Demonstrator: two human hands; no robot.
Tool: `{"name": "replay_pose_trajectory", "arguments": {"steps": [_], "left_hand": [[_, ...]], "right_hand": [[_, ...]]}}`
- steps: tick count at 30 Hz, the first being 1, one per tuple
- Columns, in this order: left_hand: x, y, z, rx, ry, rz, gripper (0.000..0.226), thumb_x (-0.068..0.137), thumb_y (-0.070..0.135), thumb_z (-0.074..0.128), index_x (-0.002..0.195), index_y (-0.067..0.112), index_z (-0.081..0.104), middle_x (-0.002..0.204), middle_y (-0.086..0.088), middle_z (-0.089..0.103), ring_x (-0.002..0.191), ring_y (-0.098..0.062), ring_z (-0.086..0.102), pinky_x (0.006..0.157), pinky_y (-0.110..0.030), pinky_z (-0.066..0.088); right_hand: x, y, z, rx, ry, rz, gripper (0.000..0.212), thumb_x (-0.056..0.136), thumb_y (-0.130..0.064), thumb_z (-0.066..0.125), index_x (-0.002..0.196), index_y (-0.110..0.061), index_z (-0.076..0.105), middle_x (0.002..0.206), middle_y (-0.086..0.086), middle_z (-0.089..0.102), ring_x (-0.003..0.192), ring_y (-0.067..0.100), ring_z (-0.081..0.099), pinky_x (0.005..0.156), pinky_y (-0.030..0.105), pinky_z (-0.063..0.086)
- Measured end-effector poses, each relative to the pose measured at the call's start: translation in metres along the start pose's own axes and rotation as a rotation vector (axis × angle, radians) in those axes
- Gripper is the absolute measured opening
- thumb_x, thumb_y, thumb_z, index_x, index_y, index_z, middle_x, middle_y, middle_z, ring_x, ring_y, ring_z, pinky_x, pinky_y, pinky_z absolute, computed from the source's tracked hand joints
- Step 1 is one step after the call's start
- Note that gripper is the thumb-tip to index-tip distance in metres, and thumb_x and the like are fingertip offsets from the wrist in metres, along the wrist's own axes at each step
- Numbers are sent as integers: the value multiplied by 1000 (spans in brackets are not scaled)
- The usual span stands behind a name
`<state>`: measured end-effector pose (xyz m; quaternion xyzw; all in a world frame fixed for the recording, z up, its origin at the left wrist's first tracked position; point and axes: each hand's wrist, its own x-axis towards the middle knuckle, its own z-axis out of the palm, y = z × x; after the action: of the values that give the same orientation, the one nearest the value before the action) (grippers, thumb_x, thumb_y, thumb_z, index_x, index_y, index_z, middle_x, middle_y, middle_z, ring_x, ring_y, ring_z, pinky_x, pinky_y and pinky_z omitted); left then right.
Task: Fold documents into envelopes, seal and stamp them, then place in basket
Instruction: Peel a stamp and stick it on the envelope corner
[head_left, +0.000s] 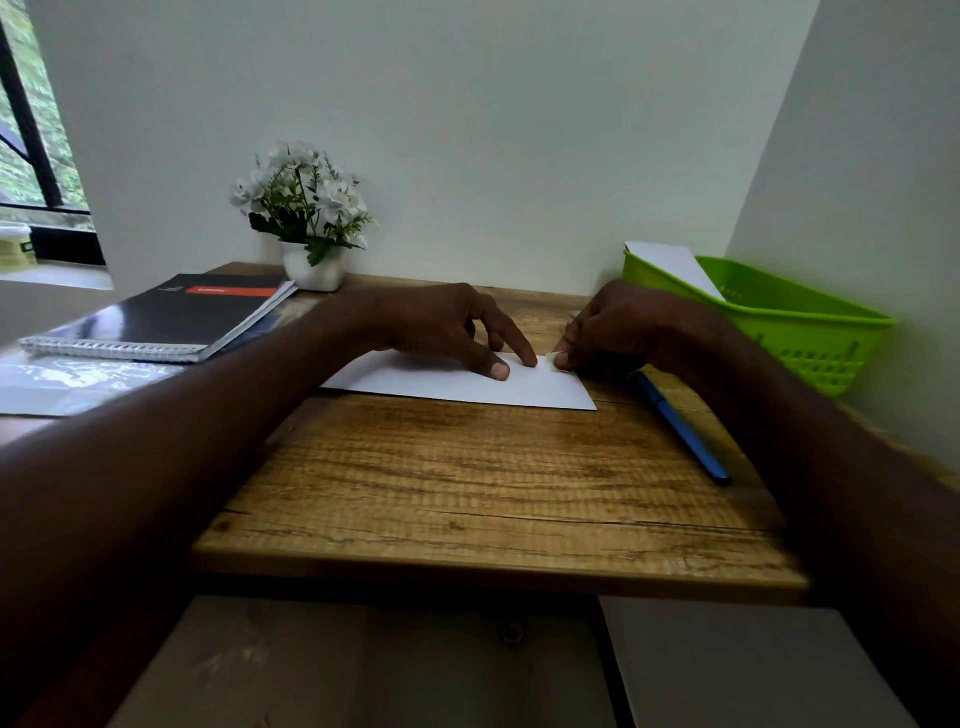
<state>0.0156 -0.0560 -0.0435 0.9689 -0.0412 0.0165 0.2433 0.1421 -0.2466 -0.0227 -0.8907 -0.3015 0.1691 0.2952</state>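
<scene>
A white envelope (467, 387) lies flat on the wooden desk (493, 493), near its far side. My left hand (452, 327) presses it down with the index fingertip and thumb near its upper right corner. My right hand (608, 332) pinches a small pale stamp (551, 360) between thumb and fingertips at that same corner, the stamp touching the envelope. A green plastic basket (795, 322) stands at the far right against the wall, with a white envelope (670, 265) leaning inside it.
A blue pen (680, 428) lies on the desk right of the envelope. A spiral notebook (166, 319) and a clear plastic sleeve (78, 382) sit at the left. A white pot of white flowers (306, 218) stands at the back by the wall.
</scene>
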Motion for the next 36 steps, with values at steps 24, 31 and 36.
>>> {"name": "replay_pose_trajectory", "arguments": {"steps": [24, 31, 36], "left_hand": [[5, 9, -4, 175, -74, 89, 41, 96, 31, 70, 135, 43, 62, 119, -1, 57, 93, 7, 49, 69, 2, 34], [4, 12, -4, 261, -121, 36, 52, 101, 37, 61, 148, 51, 43, 119, 5, 50, 94, 6, 48, 75, -5, 33], [6, 14, 0, 265, -118, 1, 43, 106, 40, 50, 148, 51, 45, 125, 5, 47, 97, 6, 45, 79, -10, 31]], "right_hand": [[15, 10, 7, -148, 183, -61, 18, 83, -19, 82, 89, -3, 79, 86, 15, 77, 68, 21, 69, 66, 32, 55], [16, 8, 9, -237, 224, -72, 22, 83, -20, 79, 96, -5, 70, 93, 16, 72, 82, 28, 73, 65, 35, 61], [13, 7, 8, -283, 211, -86, 18, 84, -18, 76, 94, -5, 69, 94, 18, 72, 82, 28, 73, 64, 34, 60]]}}
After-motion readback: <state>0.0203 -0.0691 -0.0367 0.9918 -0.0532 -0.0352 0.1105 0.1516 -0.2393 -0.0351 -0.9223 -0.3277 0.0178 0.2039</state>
